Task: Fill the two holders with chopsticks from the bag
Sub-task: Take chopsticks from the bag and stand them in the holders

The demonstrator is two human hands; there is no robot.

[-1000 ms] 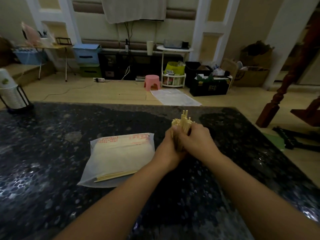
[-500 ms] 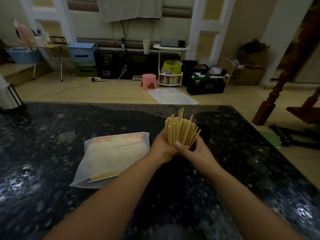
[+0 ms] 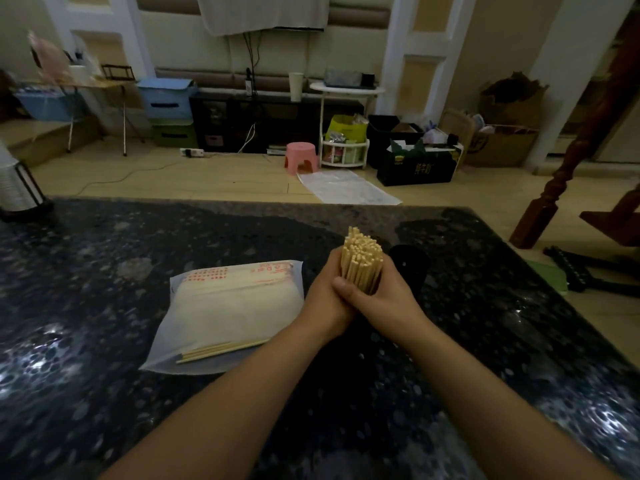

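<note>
An upright bundle of pale wooden chopsticks (image 3: 362, 259) stands over the dark speckled counter (image 3: 104, 306), tips up. My left hand (image 3: 327, 296) and my right hand (image 3: 384, 296) are both wrapped around its lower half, fingers overlapping in front. Whatever is under the bundle is hidden by my hands. A black holder (image 3: 410, 266) stands just right of my hands, partly behind them. The translucent white bag (image 3: 228, 306) with red print lies flat to the left, with a few chopsticks (image 3: 221, 351) showing at its near edge.
A stack of white paper cups in a black wire rack (image 3: 17, 188) stands at the counter's far left corner. Beyond the counter's far edge is a floor with a pink stool (image 3: 301, 157), boxes and a wooden post (image 3: 554, 188) at right.
The bundle, fanned out half a second ago, is now gathered tight and even between both hands. One second ago it sat lower, with only its tips above my hands.
</note>
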